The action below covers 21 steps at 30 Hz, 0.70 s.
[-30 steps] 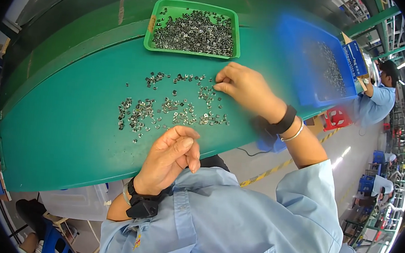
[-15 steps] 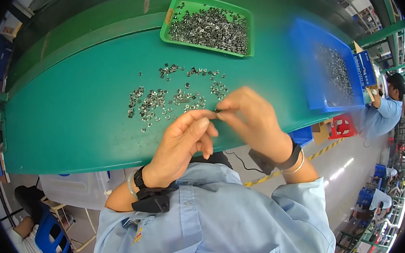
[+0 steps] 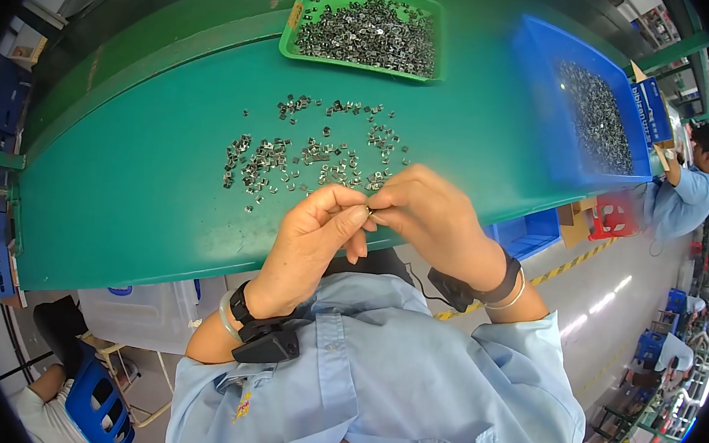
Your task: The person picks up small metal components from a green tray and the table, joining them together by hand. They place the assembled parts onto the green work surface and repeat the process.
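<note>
My left hand (image 3: 311,239) and my right hand (image 3: 432,220) meet over the near edge of the green table, their fingertips pinched together. Between them is a tiny dark and shiny metal part (image 3: 370,211), mostly hidden by the fingers. Both thumbs and index fingers are closed on it. Just beyond the hands, loose small metal parts (image 3: 265,163) lie scattered in groups on the tabletop. They look like little black and silver clips or brackets, too small to name exactly.
A green tray (image 3: 359,68) heaped with similar parts stands at the back. To the right is a large blue bin (image 3: 541,111) with more of them. Past it, a co-worker in a light blue shirt (image 3: 683,200) sits near a cardboard box. A red stool (image 3: 616,215) stands below.
My right hand has come down and left, closing with the left hand on the small part. The whole view has shifted slightly.
</note>
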Each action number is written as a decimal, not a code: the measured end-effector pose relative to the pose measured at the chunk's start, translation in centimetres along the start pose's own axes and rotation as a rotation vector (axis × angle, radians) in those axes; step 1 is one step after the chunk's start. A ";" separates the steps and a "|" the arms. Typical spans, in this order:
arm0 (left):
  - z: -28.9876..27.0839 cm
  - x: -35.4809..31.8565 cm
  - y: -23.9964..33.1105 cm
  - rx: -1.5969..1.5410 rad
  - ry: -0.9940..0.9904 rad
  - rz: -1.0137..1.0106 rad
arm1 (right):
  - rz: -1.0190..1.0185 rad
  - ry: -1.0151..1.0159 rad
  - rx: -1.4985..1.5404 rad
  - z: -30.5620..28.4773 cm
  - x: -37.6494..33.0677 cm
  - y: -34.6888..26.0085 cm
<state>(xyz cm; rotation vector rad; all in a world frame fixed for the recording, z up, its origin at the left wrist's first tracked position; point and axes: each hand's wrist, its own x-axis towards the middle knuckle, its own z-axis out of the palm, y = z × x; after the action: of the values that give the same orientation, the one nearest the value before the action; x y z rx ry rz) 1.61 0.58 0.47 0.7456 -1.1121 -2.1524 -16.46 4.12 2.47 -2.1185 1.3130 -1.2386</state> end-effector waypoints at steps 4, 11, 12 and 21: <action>0.0 0.0 0.0 -0.025 -0.032 -0.040 | -0.008 -0.003 -0.023 -0.1 -0.4 0.3; 0.6 -0.2 0.1 -0.105 -0.039 -0.079 | -0.042 0.027 -0.108 -0.2 -0.8 0.2; 0.5 -0.1 -0.1 -0.109 -0.049 -0.074 | -0.032 0.034 -0.079 -0.1 -0.8 0.2; 0.5 -0.2 -0.6 -0.205 -0.089 -0.051 | 0.059 0.071 0.077 0.1 -1.5 -0.3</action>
<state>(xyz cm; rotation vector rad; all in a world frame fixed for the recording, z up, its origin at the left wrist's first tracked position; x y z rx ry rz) 1.22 1.25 0.29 0.5956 -0.9070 -2.3196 -16.52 5.53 1.82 -1.9857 1.3255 -1.3294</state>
